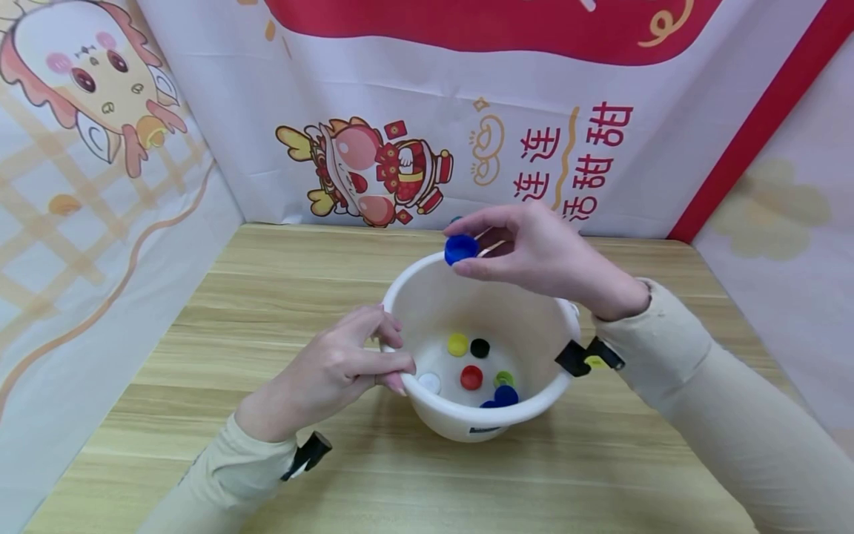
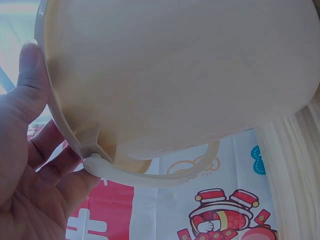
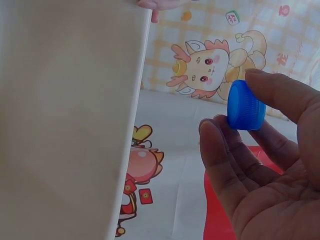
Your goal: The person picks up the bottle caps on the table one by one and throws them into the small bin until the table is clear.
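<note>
Bucket (image 3: 65, 120) — cropped in wrist views

Our printed white walls (image 1: 400, 81)
We see a wood-grain surface (image 1: 267, 285), cartoon figures (image 1: 363, 172) and a slanting red stripe (image 1: 767, 119).

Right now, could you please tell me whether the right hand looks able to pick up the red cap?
Probably not yet: the right hand pinches a blue cap. Otherwise the way looks free, since the red cap lies uncovered inside the open-topped white bucket.

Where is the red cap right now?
In the head view, the red cap lies inside the bucket, nearer the camera than the black cap and left of the green cap.
</note>
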Motion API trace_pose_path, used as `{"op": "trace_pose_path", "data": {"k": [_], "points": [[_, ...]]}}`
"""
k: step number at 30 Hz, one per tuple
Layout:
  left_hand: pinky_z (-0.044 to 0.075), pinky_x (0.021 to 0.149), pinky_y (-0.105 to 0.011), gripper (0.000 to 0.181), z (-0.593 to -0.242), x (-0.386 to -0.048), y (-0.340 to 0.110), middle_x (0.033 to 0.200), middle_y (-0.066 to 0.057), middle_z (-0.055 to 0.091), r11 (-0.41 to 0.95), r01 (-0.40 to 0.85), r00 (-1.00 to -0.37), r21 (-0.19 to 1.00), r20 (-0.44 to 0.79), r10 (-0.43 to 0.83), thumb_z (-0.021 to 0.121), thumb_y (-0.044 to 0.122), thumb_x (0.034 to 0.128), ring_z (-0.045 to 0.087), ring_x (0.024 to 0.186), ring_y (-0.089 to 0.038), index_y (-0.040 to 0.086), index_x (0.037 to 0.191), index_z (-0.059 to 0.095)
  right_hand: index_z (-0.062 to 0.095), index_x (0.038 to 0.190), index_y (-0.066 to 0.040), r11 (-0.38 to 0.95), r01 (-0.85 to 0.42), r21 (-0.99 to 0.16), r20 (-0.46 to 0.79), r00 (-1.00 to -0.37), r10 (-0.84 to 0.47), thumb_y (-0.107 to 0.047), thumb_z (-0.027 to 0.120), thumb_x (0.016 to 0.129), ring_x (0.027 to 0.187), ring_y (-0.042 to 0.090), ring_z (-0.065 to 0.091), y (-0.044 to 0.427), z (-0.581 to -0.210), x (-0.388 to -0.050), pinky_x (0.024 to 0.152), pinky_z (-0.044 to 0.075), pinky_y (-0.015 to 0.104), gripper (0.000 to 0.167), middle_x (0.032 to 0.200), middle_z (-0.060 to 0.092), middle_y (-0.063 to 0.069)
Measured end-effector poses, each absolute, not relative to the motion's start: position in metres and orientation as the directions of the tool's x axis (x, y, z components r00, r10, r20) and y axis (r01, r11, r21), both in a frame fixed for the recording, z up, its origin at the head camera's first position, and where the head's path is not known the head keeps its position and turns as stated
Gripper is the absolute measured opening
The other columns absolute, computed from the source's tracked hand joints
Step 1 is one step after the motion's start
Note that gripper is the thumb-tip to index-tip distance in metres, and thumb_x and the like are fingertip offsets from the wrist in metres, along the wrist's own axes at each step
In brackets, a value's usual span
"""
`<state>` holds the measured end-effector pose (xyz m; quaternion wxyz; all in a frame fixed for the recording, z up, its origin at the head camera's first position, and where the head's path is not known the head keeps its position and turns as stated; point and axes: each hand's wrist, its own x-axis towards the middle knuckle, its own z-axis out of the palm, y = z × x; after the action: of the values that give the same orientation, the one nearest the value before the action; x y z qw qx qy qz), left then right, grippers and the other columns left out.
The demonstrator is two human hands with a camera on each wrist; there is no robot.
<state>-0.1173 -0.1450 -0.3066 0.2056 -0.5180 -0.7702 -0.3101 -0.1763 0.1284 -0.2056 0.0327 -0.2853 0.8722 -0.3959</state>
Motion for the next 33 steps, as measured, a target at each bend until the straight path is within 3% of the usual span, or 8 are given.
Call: {"op": "trace_pose_path", "data": {"k": [5, 9, 17, 21, 25, 29, 33], "points": [[0.055, 0.092, -0.038, 0.030, -0.307, -0.117, -0.145, 0.102, -0.005, 0.059, 0.272, 0.926, -0.378, 0.263, 0.640, 0.669, 0.063, 0.040, 0.0887, 0.059, 0.101, -0.020, 0.016, 0.097, 0.079, 0.067, 0.126, -0.015, 0.488, -0.504, -0.713, 0.175, -0.801, -0.572, -0.027, 0.081, 0.085, 0.103, 0.015, 0.065, 0.129, -0.206, -0.177, 0.088, 0.056, 0.033, 0.045, 0.115, 0.068, -0.001], [0.055, 0.093, -0.039, 0.028, -0.306, -0.117, -0.146, 0.102, -0.005, 0.060, 0.280, 0.923, -0.385, 0.264, 0.634, 0.671, 0.065, 0.039, 0.0881, 0.059, 0.101, -0.020, 0.016, 0.098, 0.079, 0.069, 0.124, -0.013, 0.491, -0.506, -0.709, 0.170, -0.798, -0.577, -0.027, 0.077, 0.089, 0.102, 0.015, 0.066, 0.132, -0.207, -0.178, 0.089, 0.056, 0.035, 0.038, 0.115, 0.069, 0.000], [0.056, 0.091, -0.037, 0.027, -0.306, -0.117, -0.147, 0.103, -0.005, 0.060, 0.294, 0.916, -0.401, 0.273, 0.625, 0.670, 0.066, 0.037, 0.0878, 0.060, 0.101, -0.020, 0.016, 0.099, 0.079, 0.071, 0.120, -0.017, 0.581, -0.432, -0.690, 0.143, -0.868, -0.475, -0.030, 0.074, 0.092, 0.098, 0.014, 0.067, 0.161, -0.204, -0.182, 0.086, 0.057, 0.028, 0.031, 0.111, 0.070, -0.001], [0.056, 0.091, -0.036, 0.028, -0.306, -0.117, -0.147, 0.103, -0.005, 0.060, 0.294, 0.918, -0.396, 0.265, 0.627, 0.670, 0.067, 0.037, 0.0871, 0.060, 0.100, -0.020, 0.016, 0.099, 0.080, 0.069, 0.125, -0.020, 0.651, -0.359, -0.669, 0.143, -0.922, -0.361, -0.039, 0.071, 0.092, 0.101, 0.015, 0.065, 0.200, -0.208, -0.184, 0.081, 0.056, 0.021, 0.038, 0.116, 0.068, 0.000], [0.056, 0.091, -0.035, 0.028, -0.306, -0.117, -0.146, 0.102, -0.004, 0.060, 0.295, 0.919, -0.394, 0.262, 0.625, 0.673, 0.068, 0.038, 0.0862, 0.060, 0.100, -0.019, 0.016, 0.098, 0.080, 0.065, 0.130, -0.024, 0.725, -0.198, -0.659, 0.076, -0.977, -0.198, -0.053, 0.066, 0.091, 0.103, 0.017, 0.062, 0.251, -0.226, -0.186, 0.076, 0.055, 0.018, 0.049, 0.123, 0.065, 0.001], [0.056, 0.091, -0.036, 0.027, -0.306, -0.117, -0.146, 0.102, -0.005, 0.061, 0.298, 0.916, -0.401, 0.269, 0.620, 0.674, 0.068, 0.037, 0.0857, 0.060, 0.100, -0.019, 0.016, 0.098, 0.080, 0.061, 0.134, -0.020, 0.762, -0.067, -0.644, 0.009, -0.997, -0.081, -0.057, 0.062, 0.091, 0.097, 0.010, 0.064, 0.310, -0.256, -0.189, 0.077, 0.054, 0.021, 0.057, 0.123, 0.065, 0.005], [0.055, 0.093, -0.035, 0.029, -0.306, -0.116, -0.146, 0.102, -0.005, 0.061, 0.308, 0.905, -0.424, 0.292, 0.605, 0.674, 0.066, 0.039, 0.0866, 0.060, 0.102, -0.019, 0.016, 0.099, 0.080, 0.057, 0.137, -0.009, 0.746, 0.006, -0.666, -0.027, -1.000, -0.015, -0.052, 0.061, 0.094, 0.087, 0.000, 0.067, 0.372, -0.297, -0.193, 0.076, 0.051, 0.014, 0.061, 0.107, 0.068, -0.011]]}}
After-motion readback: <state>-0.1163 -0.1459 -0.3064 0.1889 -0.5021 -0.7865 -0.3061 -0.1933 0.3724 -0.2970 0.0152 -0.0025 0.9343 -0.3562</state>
